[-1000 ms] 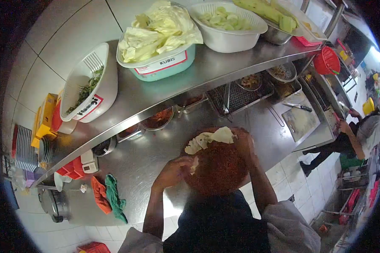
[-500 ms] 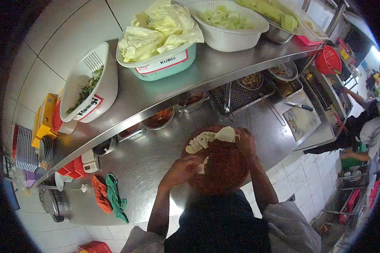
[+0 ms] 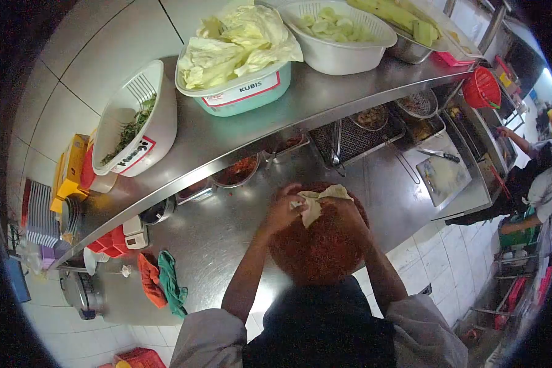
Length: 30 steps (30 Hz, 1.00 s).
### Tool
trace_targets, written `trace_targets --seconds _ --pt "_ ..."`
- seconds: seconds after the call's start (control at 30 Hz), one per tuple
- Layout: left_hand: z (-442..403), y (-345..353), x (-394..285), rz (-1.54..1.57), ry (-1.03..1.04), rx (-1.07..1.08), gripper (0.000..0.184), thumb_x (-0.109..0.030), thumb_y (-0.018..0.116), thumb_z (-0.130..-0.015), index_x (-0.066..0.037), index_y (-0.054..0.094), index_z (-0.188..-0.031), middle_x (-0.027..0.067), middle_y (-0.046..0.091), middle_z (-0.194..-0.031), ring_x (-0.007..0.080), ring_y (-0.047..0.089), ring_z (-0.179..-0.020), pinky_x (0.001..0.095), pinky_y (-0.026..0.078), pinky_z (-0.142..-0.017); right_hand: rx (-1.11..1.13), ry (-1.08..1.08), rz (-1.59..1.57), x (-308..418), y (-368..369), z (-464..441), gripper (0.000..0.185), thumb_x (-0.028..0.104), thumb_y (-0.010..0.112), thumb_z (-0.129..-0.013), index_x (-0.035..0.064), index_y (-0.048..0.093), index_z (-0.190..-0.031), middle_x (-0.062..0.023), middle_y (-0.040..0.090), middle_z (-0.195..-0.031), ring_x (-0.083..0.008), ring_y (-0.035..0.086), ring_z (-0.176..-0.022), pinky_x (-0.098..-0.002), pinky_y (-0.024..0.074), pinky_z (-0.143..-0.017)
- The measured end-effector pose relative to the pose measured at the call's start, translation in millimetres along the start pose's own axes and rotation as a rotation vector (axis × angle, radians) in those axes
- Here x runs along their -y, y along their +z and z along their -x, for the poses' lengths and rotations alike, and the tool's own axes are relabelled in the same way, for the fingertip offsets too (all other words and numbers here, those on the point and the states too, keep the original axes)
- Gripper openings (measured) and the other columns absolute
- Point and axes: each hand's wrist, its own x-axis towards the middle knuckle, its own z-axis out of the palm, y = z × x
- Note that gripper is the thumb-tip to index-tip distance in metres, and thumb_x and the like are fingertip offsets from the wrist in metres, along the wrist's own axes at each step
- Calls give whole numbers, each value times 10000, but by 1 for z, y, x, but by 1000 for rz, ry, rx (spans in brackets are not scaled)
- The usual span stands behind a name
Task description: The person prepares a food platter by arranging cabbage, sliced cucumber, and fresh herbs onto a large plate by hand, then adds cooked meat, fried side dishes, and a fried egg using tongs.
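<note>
**Pale piece between both hands, over round mass**

From my remote station I log the pale floppy piece (image 3: 311,214) above the reddish-brown round mass (image 3: 322,251), at the near edge of the steel counter (image 3: 208,257). Left hand (image 3: 283,210): fingertips pinching the piece's left side. Right hand (image 3: 345,213): fingers curled against its right side; grip I cannot tell. Orange cloth (image 3: 150,280) lies well left.

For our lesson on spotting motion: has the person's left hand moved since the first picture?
Yes: the left hand has moved away from the body, closer to the steel shelf.
</note>
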Motion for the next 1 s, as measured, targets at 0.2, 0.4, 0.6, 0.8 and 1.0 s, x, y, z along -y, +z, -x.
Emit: trace_targets --seconds 0.2,0.4,0.6,0.8,1.0 --pt "-25 36 67 -253 -87 -64 278 -348 722 -838 -84 741 -922 98 458 -1394 328 400 -1302 503 317 -1072 13 30 317 -10 1 -27 269 201 601 -880 106 646 -1128 -156 684 -1039 -334 670 -903 -431 535 -806" --pt "-24 50 73 -338 -94 -188 241 -341 718 -835 -117 743 -919 101 476 -1365 341 424 -1262 548 293 -1056 148 142 550 11 -4 -42 311 252 567 -906 144 600 -1196 -154 688 -986 -358 668 -869 -459 542 -768" --pt "-27 28 57 -96 -59 -209 208 -291 710 -842 -111 727 -945 92 647 -1092 269 615 -1017 498 356 -1012 98 145 374 14 -7 -41 279 255 618 -840 126 649 -1086 -170 692 -932 -363 675 -835 -467 546 -742" --pt "-22 8 50 -113 -337 -20 201 -292 749 -797 -134 725 -919 73 691 -844 243 653 -908 357 468 -900 13 -27 253 -10 9 -41 280 277 638 -796 134 681 -1033 -174 696 -866 -365 682 -777 -473 548 -722" --pt "-11 15 62 -355 -171 -46 232 -277 727 -819 -176 704 -1027 56 683 -1015 267 632 -995 505 330 -1006 80 117 502 -5 18 -48 244 232 630 -845 138 667 -1068 -174 684 -925 -374 665 -846 -486 539 -749"
